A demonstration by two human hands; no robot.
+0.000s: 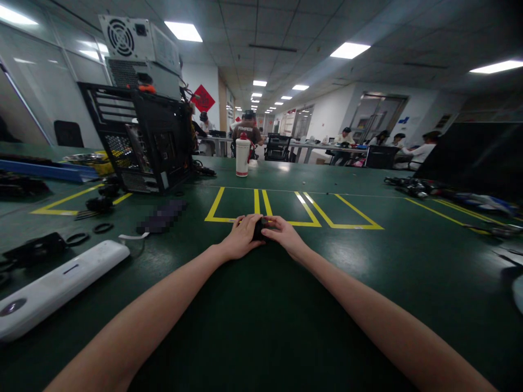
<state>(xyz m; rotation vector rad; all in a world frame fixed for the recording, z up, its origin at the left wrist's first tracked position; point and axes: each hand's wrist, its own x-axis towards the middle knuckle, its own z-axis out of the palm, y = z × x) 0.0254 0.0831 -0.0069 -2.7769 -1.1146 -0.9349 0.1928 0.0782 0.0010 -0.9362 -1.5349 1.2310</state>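
Note:
Both of my hands meet over the green table, just in front of the yellow tape outlines. Between them is a small black object (259,230), mostly covered by fingers, so its kind does not show. My left hand (242,238) is wrapped around its left side and top. From the right, my right hand (284,233) grips it between thumb and fingers. The yellow tape outline (261,221) on the tabletop lies directly behind the hands.
A black computer case (157,141) with power supplies (134,41) on top stands at the left. Beyond the hands is a white bottle (242,158). A long white device (65,286) and black cables (36,247) lie left. More cables (412,187) lie right. Several people sit farther back.

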